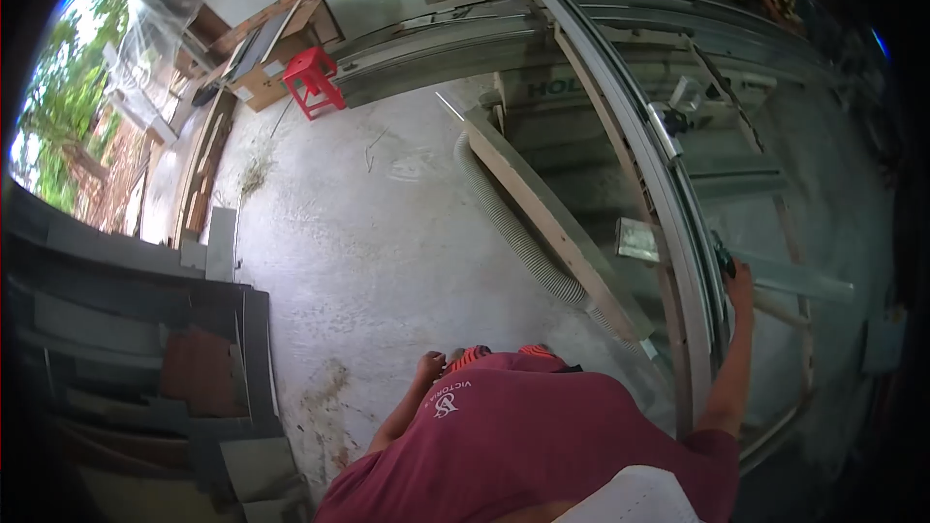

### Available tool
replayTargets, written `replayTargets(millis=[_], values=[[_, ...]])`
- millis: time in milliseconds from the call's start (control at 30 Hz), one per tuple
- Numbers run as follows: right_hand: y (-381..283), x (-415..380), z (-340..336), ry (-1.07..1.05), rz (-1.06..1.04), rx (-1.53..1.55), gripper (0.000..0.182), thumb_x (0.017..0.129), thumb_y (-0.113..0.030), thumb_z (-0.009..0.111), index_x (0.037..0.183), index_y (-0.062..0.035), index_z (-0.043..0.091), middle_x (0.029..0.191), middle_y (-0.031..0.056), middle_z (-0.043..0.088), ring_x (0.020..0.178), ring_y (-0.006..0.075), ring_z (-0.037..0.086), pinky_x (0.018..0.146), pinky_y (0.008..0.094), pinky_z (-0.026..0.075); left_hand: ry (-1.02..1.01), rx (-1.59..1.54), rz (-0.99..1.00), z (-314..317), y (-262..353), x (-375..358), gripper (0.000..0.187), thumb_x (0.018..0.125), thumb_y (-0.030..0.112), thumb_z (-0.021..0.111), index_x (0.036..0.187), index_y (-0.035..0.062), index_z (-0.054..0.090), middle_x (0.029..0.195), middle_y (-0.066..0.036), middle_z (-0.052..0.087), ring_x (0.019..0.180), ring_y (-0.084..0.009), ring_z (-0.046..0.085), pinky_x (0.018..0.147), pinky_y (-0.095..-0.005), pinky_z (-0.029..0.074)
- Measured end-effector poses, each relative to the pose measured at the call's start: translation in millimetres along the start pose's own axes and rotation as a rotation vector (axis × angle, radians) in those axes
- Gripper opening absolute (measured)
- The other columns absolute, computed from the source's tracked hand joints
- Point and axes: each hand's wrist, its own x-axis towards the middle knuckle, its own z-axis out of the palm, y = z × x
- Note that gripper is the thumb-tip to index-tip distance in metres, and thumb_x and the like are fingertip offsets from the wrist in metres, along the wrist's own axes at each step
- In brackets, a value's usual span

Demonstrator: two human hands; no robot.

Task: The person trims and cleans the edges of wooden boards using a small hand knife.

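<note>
My right hand is at a black knob on the side of a long metal rail, its fingers closed around or against it. My left hand hangs low beside my body, over the concrete floor, with its fingers curled; whether anything is in them is too small to tell. Left of my right hand, a clear-and-white block sits against the rail's near side. A second black clamp-like part is fixed farther up the rail.
A tilted beam and a ribbed grey hose lie left of the rail. A red stool stands by a cardboard box at the back. Stacked boards fill the left side.
</note>
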Motion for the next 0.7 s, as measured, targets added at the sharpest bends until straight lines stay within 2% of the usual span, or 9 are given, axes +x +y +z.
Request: replayTargets(millis=[67, 133, 200, 267, 433, 533, 600, 633, 700], values=[[3, 8, 8, 0.020, -0.045, -0.115, 0.039, 0.072, -0.003, 0.055, 0.110, -0.0042, 0.049, 0.099, 0.0236, 0.050, 0.092, 0.0408, 0.048, 0.078, 0.0431, 0.040, 0.071, 0.010, -0.025, 1, 2, -13, 0.029, 0.075, 0.021, 0.048, 0.090, -0.0021, 0.059, 0.070, -0.014, 0.060, 0.058, -0.0193, 0.059, 0.047, -0.0318, 0.047], [8, 13, 13, 0.017, -0.092, -0.097, 0.040, 0.071, -0.002, 0.055, 0.111, -0.0046, 0.049, 0.100, 0.0239, 0.049, 0.092, 0.0412, 0.048, 0.079, 0.0435, 0.039, 0.135, 0.191, -0.035, 2, 12, -33, 0.031, 0.074, 0.021, 0.049, 0.089, -0.0028, 0.061, 0.067, -0.014, 0.060, 0.058, -0.0200, 0.060, 0.048, -0.0318, 0.048], [9, 17, 13, 0.007, -0.134, -0.082, 0.042, 0.070, 0.000, 0.055, 0.112, -0.0051, 0.049, 0.101, 0.0242, 0.049, 0.093, 0.0415, 0.047, 0.081, 0.0438, 0.039, 0.174, 0.109, -0.027, 3, 4, -41, 0.032, 0.073, 0.023, 0.050, 0.088, -0.0034, 0.061, 0.066, -0.016, 0.061, 0.058, -0.0225, 0.060, 0.051, -0.0325, 0.048], [5, 15, 10, 0.021, -0.144, -0.089, 0.042, 0.071, -0.005, 0.058, 0.112, -0.0032, 0.049, 0.103, 0.0212, 0.050, 0.097, 0.0371, 0.046, 0.084, 0.0421, 0.038, 0.185, 0.132, 0.001, 5, -21, -31, 0.034, 0.072, 0.024, 0.050, 0.087, -0.0037, 0.061, 0.069, -0.018, 0.061, 0.059, -0.0252, 0.061, 0.053, -0.0328, 0.049], [9, 14, 13, 0.049, -0.172, -0.131, 0.044, 0.073, -0.008, 0.059, 0.115, -0.0041, 0.047, 0.105, 0.0214, 0.049, 0.100, 0.0371, 0.044, 0.086, 0.0418, 0.037, 0.186, 0.149, -0.051, 0, 1, -41, 0.034, 0.072, 0.024, 0.049, 0.089, -0.0029, 0.061, 0.072, -0.020, 0.061, 0.064, -0.0274, 0.061, 0.057, -0.0341, 0.049], [26, 22, 10, 0.059, -0.075, -0.129, 0.044, 0.075, -0.006, 0.056, 0.118, -0.0052, 0.045, 0.106, 0.0224, 0.048, 0.095, 0.0392, 0.047, 0.082, 0.0431, 0.038, 0.175, 0.075, -0.081, -2, 26, -45, 0.034, 0.072, 0.025, 0.049, 0.089, -0.0021, 0.061, 0.074, -0.021, 0.061, 0.069, -0.0271, 0.062, 0.058, -0.0353, 0.049], [39, 35, -1, 0.172, -0.026, -0.044, 0.041, 0.080, -0.015, 0.056, 0.117, -0.0019, 0.045, 0.105, 0.0220, 0.048, 0.094, 0.0384, 0.047, 0.081, 0.0412, 0.037, 0.161, 0.214, 0.001, -9, 23, -35, 0.034, 0.073, 0.027, 0.050, 0.088, -0.0011, 0.061, 0.079, -0.023, 0.061, 0.075, -0.0301, 0.061, 0.062, -0.0368, 0.049], [6, 30, -28, 0.222, -0.048, -0.027, 0.042, 0.081, -0.019, 0.054, 0.116, 0.0025, 0.043, 0.106, 0.0220, 0.046, 0.097, 0.0363, 0.047, 0.081, 0.0409, 0.037, 0.129, 0.340, 0.060, -13, 0, -13, 0.038, 0.075, 0.034, 0.051, 0.088, -0.0003, 0.062, 0.085, -0.023, 0.060, 0.083, -0.0332, 0.059, 0.069, -0.0377, 0.047], [-56, 25, -66, 0.290, -0.039, 0.008, 0.042, 0.082, -0.020, 0.054, 0.116, 0.0026, 0.043, 0.105, 0.0211, 0.046, 0.096, 0.0352, 0.048, 0.081, 0.0405, 0.038, 0.092, 0.373, 0.041, -19, -8, 5, 0.042, 0.075, 0.038, 0.052, 0.088, 0.0000, 0.062, 0.087, -0.022, 0.060, 0.084, -0.0342, 0.058, 0.072, -0.0379, 0.046]])
